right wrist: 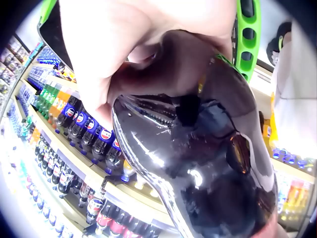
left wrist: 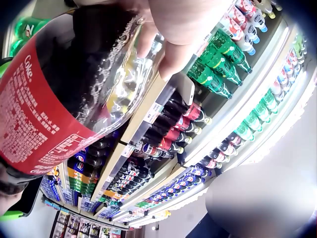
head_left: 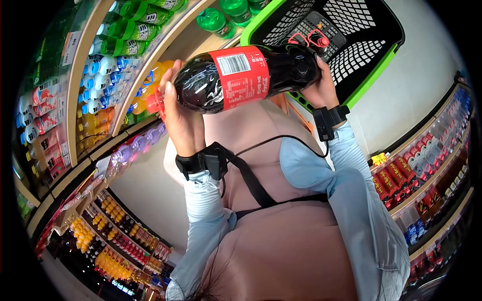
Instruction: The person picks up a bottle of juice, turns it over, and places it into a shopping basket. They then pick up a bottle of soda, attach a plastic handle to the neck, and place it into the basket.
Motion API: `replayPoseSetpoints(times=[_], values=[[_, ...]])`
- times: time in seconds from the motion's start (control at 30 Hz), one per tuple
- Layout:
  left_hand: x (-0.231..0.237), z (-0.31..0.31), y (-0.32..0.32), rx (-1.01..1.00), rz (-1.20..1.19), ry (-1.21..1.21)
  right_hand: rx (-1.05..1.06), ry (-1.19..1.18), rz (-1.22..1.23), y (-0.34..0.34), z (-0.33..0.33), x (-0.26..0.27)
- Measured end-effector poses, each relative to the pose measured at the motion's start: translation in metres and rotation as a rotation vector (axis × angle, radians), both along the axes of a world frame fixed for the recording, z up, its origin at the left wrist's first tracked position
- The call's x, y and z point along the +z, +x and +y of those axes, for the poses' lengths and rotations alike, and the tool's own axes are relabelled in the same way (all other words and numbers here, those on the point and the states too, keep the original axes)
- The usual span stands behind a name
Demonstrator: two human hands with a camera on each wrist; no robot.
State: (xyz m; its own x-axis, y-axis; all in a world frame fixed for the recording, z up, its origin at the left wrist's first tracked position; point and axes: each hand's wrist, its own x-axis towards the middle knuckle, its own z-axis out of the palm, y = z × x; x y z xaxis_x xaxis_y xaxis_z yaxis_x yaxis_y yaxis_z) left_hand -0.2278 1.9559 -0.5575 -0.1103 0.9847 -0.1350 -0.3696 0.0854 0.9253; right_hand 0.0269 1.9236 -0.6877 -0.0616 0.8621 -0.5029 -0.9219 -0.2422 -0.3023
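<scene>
A large cola bottle [head_left: 243, 78] with a red label lies sideways across both hands in the head view, its barcode facing up. My left hand [head_left: 186, 113] holds the neck end, beside a red cap [head_left: 153, 103]. The right hand [head_left: 322, 88] grips the base end, its fingers partly hidden behind the bottle. In the left wrist view, dark cola and bubbles show through the bottle's shoulder, with left fingers [left wrist: 173, 57] around the narrow end. The right wrist view has the ridged base filling the middle, below the right hand [right wrist: 148, 29].
Beyond the right hand stands a black shopping basket [head_left: 354, 93] with a green rim; red handles and a red cap [head_left: 323, 42] show inside it. Drink shelves [head_left: 143, 75] stand close on the left, with more shelves [head_left: 427, 200] at the right. A blurred person [left wrist: 262, 198] appears at the left wrist view's edge.
</scene>
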Motion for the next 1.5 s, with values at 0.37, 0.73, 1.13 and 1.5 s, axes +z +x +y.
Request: replayPoseSetpoints(times=[0.37,0.73,1.13,1.5], values=[[0.004,0.003,-0.002,0.066,-0.073,-0.084,0.013,-0.056,-0.083,0.000,0.004,-0.003],[-0.002,0.010,-0.005,0.074,0.011,0.026,0.126,-0.042,-0.070,-0.006,0.018,-0.012],[-0.012,0.018,0.001,0.023,0.078,0.041,0.082,-0.093,-0.122,-0.009,0.007,-0.012],[0.027,-0.016,0.019,-0.087,0.417,0.507,0.175,-0.047,0.042,-0.015,0.024,-0.007]])
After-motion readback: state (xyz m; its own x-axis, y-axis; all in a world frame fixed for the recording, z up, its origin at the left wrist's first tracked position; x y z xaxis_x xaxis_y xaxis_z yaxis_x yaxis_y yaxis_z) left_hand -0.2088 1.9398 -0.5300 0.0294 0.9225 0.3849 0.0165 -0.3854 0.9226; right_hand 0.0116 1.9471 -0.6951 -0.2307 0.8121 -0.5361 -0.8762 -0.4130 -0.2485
